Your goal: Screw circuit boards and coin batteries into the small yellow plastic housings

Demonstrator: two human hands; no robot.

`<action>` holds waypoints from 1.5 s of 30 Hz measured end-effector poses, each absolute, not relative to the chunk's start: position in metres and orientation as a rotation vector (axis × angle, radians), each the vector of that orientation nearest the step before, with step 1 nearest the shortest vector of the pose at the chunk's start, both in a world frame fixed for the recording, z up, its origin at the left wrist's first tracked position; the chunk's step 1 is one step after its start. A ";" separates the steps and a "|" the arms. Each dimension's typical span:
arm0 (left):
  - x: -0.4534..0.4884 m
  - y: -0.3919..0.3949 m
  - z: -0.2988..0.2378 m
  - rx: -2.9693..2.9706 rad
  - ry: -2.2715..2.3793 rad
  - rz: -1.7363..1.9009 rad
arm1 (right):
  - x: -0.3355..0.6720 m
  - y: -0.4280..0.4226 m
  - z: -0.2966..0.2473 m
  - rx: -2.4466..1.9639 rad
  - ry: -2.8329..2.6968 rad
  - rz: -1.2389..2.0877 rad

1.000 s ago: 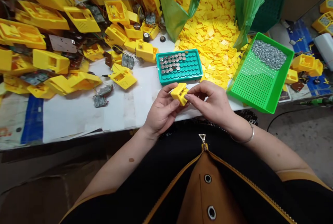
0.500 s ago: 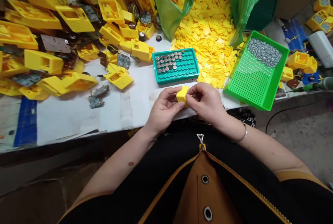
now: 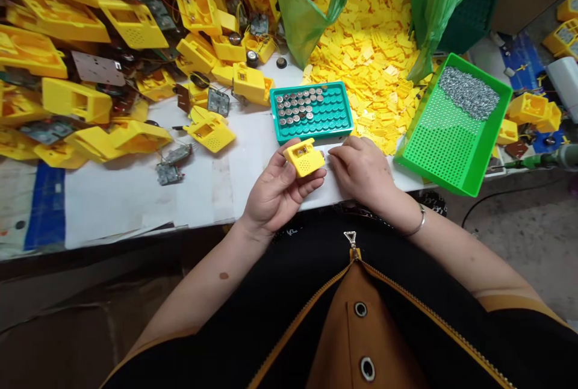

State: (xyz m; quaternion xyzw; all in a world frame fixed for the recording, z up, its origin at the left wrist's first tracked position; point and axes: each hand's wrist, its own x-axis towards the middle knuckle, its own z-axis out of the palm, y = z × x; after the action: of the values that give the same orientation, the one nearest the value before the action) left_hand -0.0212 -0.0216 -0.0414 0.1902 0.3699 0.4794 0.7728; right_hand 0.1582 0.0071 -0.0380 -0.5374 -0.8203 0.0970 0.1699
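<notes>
My left hand grips a small yellow plastic housing just above the table's near edge, its open side with a small window facing up. My right hand rests beside it to the right, fingers curled down toward the table, apart from the housing; whether anything is in them is hidden. Just behind both hands lies a teal tray with button cells filling its upper left rows.
A bright green perforated tray with a heap of small metal screws sits at the right. A green bag spills small yellow plastic pieces at the back. Many yellow housings and circuit boards crowd the left. A screwdriver lies far right.
My right hand has let go of the yellow housing and dropped to the table. My left hand has turned the housing so its open side faces up.
</notes>
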 end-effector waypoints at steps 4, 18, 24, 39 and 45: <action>-0.021 -0.021 -0.043 0.428 0.812 1.055 | 0.150 0.009 -0.040 -1.470 -2.480 0.173; -0.018 -0.021 -0.042 0.453 0.762 1.061 | 0.176 0.013 -0.021 -1.478 -1.766 0.963; -0.018 -0.022 -0.044 0.487 0.754 1.058 | 0.182 0.005 -0.029 -1.265 -2.195 0.377; -0.017 -0.021 -0.043 0.487 0.769 1.052 | 0.187 -0.008 -0.040 -1.311 -2.434 0.070; -0.018 -0.022 -0.047 0.505 0.766 1.066 | 0.181 -0.011 -0.042 -1.313 -2.544 0.075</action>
State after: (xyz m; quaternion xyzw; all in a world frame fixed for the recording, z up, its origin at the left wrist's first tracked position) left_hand -0.0182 -0.0217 -0.0469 0.2322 0.3523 0.4902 0.7627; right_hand 0.1809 -0.0106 -0.0424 -0.4541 -0.8798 0.0260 0.1382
